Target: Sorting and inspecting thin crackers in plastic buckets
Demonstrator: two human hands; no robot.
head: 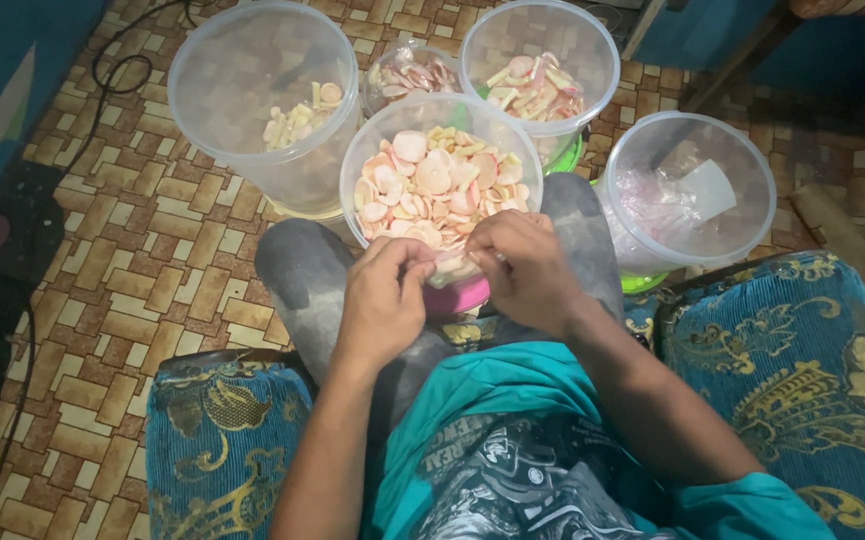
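Small clear bag (450,268) of crackers pinched between both hands, long axis roughly left-right, mouth direction unclear. Left hand (385,300) curled shut on its left end, right hand (525,270) curled shut on the right end. Bag sits just below the near rim of the centre tub (441,175) of pink and cream crackers, over the knees. Fingers cover most of the bag; pink tub base partly hidden. Three more tubs behind on the tiled floor (153,270).
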